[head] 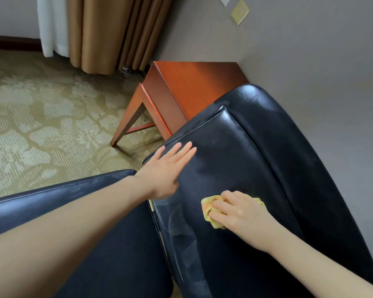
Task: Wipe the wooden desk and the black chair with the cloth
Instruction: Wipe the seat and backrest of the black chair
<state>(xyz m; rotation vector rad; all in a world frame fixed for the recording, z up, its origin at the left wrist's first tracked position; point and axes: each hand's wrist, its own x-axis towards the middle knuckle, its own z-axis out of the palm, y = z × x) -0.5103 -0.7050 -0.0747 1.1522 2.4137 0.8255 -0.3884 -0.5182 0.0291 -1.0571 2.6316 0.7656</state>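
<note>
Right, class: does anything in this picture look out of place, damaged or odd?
Only the black chair: dull grey smears and streaks cloud its leather around the yellow cloth. Nothing looks spilled or broken.

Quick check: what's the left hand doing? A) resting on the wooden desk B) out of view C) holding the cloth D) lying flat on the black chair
D: the left hand lies flat, fingers straight, on the black chair; the right hand has the cloth.
</note>
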